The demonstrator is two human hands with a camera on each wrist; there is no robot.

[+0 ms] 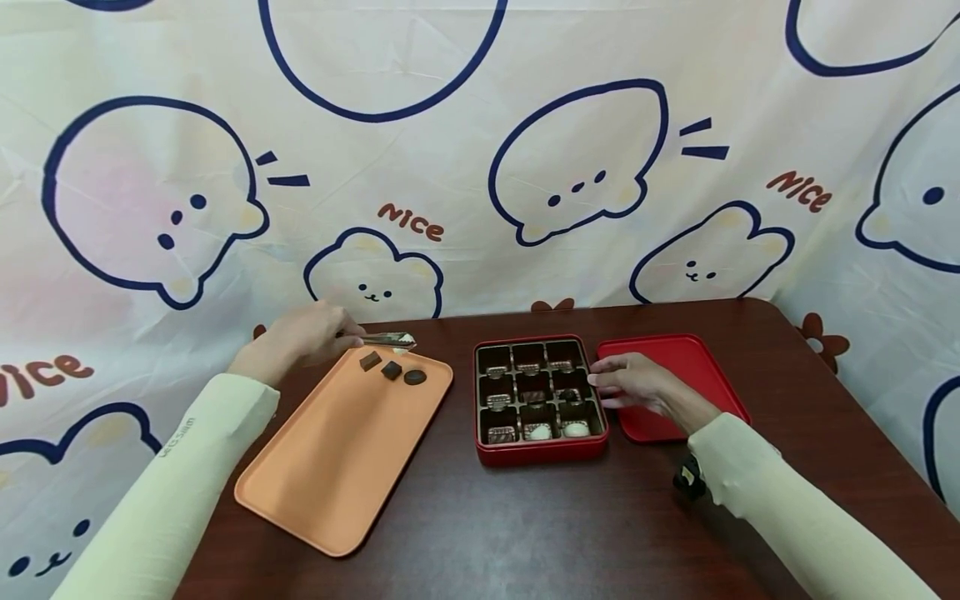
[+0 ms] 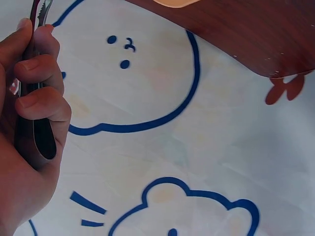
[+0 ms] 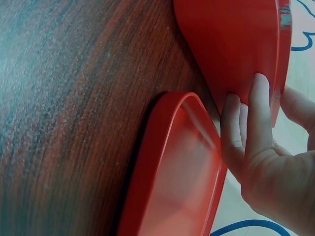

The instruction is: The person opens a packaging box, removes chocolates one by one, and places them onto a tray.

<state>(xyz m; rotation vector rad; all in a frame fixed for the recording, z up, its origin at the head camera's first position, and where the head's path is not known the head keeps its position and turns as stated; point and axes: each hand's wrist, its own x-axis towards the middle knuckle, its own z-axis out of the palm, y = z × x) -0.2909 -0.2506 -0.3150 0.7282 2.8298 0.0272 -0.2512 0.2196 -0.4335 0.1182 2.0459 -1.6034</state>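
My left hand [image 1: 330,332] grips metal tongs [image 1: 386,340] and holds them level over the far end of an orange tray [image 1: 337,467]. In the left wrist view the fingers [image 2: 37,96] curl round the tongs' handle [image 2: 43,140]. Three dark chocolates [image 1: 391,370] lie on the tray just under the tongs' tips. A red box [image 1: 540,450] with dark compartments holds several chocolates. My right hand [image 1: 611,382] rests with straight fingers [image 3: 258,113] against the box's right wall [image 3: 231,44]. The red lid [image 1: 686,367] lies under that hand.
A dark wooden table [image 1: 525,525] carries everything, with its rounded corner at the back right. A white cloth printed with blue cartoon animals [image 1: 577,167] hangs behind and around it. The lid's rim [image 3: 157,147] lies flat beside the box.
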